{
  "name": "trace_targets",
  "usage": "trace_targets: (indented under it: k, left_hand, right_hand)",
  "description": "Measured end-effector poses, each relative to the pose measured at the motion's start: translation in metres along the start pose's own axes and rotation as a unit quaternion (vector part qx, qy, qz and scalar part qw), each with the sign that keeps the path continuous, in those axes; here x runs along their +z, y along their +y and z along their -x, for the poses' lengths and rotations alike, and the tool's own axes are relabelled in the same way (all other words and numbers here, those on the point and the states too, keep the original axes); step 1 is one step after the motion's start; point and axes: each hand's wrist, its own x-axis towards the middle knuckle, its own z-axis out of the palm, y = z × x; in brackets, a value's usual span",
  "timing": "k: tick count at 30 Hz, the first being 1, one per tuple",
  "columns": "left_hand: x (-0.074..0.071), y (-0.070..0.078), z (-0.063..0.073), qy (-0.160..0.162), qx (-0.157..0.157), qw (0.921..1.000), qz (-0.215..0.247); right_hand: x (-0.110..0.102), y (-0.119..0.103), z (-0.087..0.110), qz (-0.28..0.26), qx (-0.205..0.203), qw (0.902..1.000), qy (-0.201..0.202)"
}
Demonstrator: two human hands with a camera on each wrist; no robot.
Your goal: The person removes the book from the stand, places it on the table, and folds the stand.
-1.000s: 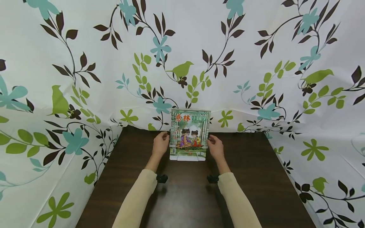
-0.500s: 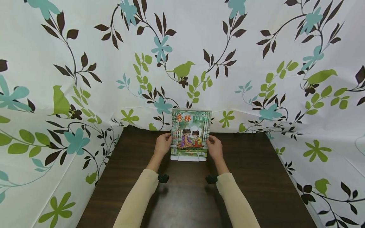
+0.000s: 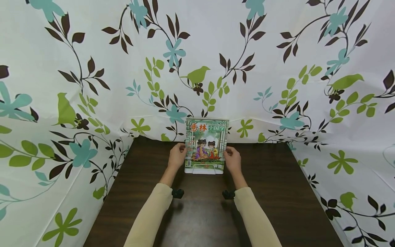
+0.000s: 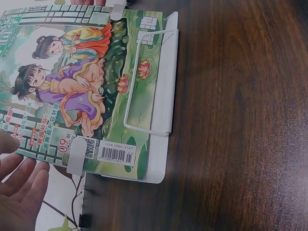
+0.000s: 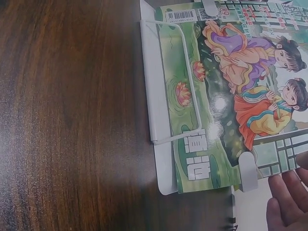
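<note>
A green magazine (image 3: 207, 139) with two cartoon children on its cover stands leaning back in a white book stand (image 3: 203, 171). The stand's wire bracket (image 4: 130, 101) crosses the lower cover, and small white clips (image 5: 248, 172) lap over both side edges. My left hand (image 3: 177, 156) pinches the magazine's left edge, its thumb (image 4: 7, 143) on the cover and the other fingers behind. On the opposite edge, my right hand (image 3: 232, 159) pinches in the same way, with its fingers (image 5: 288, 197) reaching behind the cover; part of this hand is cut off in the right wrist view.
The stand is on a dark brown wooden table (image 3: 200, 219), close to its back edge. Behind and on both sides hangs a white cloth (image 3: 123, 79) printed with leaves, flowers and birds. A black wrist device (image 3: 177, 193) sits at the left sleeve.
My left hand has shifted slightly right, closing in on the magazine's left edge. The right hand, magazine and stand stay nearly in place; the whole view drifts a little.
</note>
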Motion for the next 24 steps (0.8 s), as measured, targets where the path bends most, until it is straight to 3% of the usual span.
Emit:
trace_targets:
  k: [11,24]
  left_hand:
    - [0.003,-0.006,-0.004,0.001,-0.003,0.9999,0.014]
    - [0.005,-0.008,-0.010,0.003,-0.012,0.9999,-0.012]
  right_hand:
    - [-0.002,0.003,-0.008,0.020,-0.001,0.9998,-0.001]
    - [-0.008,0.003,-0.014,0.057,-0.004,0.9984,0.003]
